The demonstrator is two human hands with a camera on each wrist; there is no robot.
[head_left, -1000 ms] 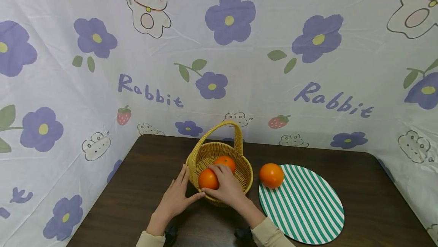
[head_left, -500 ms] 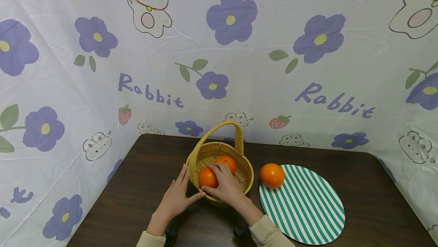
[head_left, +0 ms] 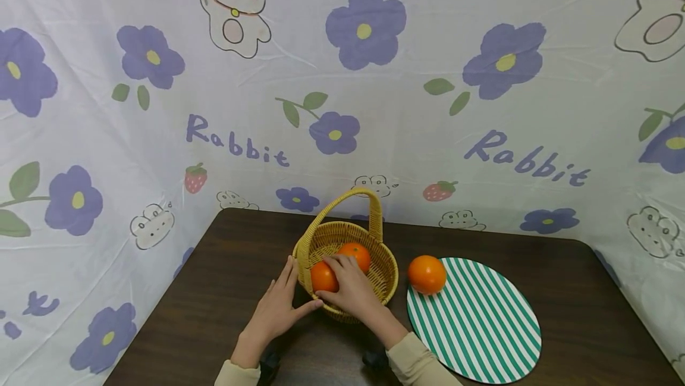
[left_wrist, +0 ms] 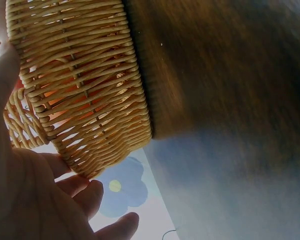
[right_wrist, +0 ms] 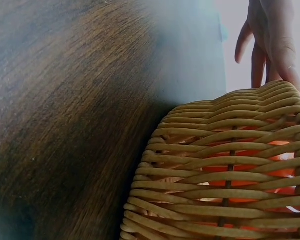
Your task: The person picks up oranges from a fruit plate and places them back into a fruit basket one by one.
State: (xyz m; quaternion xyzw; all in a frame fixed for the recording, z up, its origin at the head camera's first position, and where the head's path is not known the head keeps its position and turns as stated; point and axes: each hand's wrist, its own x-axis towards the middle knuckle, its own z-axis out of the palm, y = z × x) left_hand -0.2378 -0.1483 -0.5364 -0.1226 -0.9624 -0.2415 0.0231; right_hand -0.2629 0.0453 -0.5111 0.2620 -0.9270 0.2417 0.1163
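A yellow woven basket (head_left: 389,270) with a tall handle stands on the table. Inside it, my right hand (head_left: 350,291) holds an orange (head_left: 323,277) from above, thumb at the near rim and fingers over the fruit's far side. Just behind lies a second orange (head_left: 357,253), partly covered by that hand. My left hand (head_left: 270,317) rests against the basket's left side, fingers straight and thumb stretched along the near rim. The left wrist view shows its fingertips (left_wrist: 92,192) at the wicker wall (left_wrist: 85,80). Through the weave in the right wrist view, orange colour (right_wrist: 250,170) shows.
To the basket's right, a third orange (head_left: 426,275) sits at the upper left edge of an oval green-and-white striped mat (head_left: 481,326). The dark wooden table (head_left: 235,249) ends at a patterned cloth (head_left: 401,136) behind and at both sides.
The orange under my right hand has shifted slightly left and deeper into the basket, with the hand staying on it. My left hand keeps its place; the head view has drifted a little.
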